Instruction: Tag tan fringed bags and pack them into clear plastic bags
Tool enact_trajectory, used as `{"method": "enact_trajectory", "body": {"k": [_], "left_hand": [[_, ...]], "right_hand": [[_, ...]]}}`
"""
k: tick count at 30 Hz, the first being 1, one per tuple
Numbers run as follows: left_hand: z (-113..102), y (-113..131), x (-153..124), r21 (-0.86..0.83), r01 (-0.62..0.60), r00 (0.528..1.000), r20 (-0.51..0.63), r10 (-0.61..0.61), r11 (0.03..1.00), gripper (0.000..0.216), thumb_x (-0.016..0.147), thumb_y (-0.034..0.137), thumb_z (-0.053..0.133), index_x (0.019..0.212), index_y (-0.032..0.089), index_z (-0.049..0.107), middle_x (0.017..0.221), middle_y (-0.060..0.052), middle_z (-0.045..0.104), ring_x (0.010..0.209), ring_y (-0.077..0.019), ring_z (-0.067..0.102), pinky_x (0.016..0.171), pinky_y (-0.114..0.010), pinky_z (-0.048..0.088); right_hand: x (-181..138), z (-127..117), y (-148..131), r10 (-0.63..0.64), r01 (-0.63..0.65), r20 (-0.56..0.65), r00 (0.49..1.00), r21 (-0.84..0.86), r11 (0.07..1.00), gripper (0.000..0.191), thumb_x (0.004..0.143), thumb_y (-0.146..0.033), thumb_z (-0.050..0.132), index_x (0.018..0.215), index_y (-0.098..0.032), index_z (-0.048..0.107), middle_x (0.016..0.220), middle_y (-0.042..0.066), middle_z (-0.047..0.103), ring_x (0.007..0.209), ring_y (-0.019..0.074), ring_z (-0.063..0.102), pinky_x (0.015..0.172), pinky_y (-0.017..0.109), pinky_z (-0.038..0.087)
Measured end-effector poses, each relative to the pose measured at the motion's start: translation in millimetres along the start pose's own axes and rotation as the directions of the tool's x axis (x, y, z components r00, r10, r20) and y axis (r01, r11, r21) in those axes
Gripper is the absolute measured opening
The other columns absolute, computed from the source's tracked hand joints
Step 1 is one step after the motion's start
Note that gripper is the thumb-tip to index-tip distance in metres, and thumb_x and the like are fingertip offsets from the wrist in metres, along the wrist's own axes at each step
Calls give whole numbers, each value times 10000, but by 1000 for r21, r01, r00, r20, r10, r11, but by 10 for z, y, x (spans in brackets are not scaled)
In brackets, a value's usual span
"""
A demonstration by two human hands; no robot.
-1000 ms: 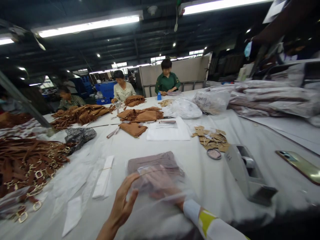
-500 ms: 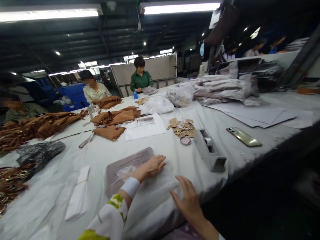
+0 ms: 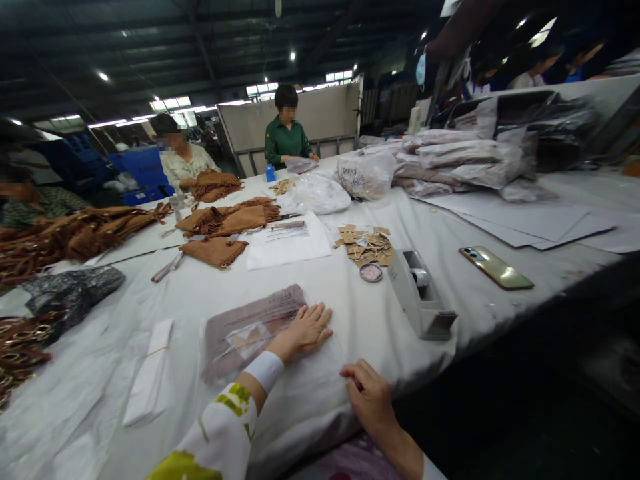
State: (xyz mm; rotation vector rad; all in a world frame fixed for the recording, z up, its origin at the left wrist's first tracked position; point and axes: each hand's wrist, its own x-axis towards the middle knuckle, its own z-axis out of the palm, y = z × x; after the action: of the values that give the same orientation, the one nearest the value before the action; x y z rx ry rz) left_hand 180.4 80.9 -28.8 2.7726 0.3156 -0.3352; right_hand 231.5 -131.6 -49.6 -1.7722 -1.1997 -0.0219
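A clear plastic bag (image 3: 220,340) with a mauve folded piece inside lies flat on the white-covered table; a small packet shows on its face. My left hand (image 3: 306,328) presses on its right side, palm down with the fingers spread. Thumb and fingers of my right hand (image 3: 369,393) are closed in a pinch at the bag's loose clear edge, close to the table's front. Beyond the hands stands a grey tape dispenser (image 3: 420,300). Left of the bag lies a banded stack of white paper strips (image 3: 150,373).
Brown kraft tags (image 3: 367,243) and a small round dish (image 3: 371,272) sit behind. A phone (image 3: 495,268) lies at right, filled plastic bags (image 3: 455,157) are piled beyond it. Brown fringed pouches (image 3: 215,252) lie back left. Several people work around the tables.
My right hand has gone from open fingers to a pinch at the bag's edge. My left hand has flattened, spreading its fingers on the bag. The view has tilted down slightly.
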Motion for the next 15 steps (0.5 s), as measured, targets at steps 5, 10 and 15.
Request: {"method": "enact_trajectory", "body": {"k": [5,10,15], "left_hand": [[-33,28,11,5,7,1000,-11,-6,1000,625,964,508,198,1485,166,161,1564,-174,145,1442,-298,130,1148,-539,103],[-130,129,-147,17,32,996,-84,-31,999,628,966,500,215,1490,162,146,1569,-175,114,1446,-328,73,1141,-570,119],[222,400,-865,81,41,954,-301,-15,996,713,922,566,339,1498,208,119,1566,-150,152,1440,-347,98,1130,-616,149]], "right_hand": [[-189,-141,-125,-29,27,-61,998,-29,999,239,889,-161,423,903,-238,649,702,19,592,642,147,614,619,260,538],[-69,-235,-128,-168,201,153,974,-237,951,487,847,-291,551,1329,-237,503,1395,146,472,1268,309,465,993,513,445],[-83,-381,-12,-255,346,433,865,-143,927,251,887,-311,547,1097,-229,658,1157,92,677,1127,257,594,983,489,450]]}}
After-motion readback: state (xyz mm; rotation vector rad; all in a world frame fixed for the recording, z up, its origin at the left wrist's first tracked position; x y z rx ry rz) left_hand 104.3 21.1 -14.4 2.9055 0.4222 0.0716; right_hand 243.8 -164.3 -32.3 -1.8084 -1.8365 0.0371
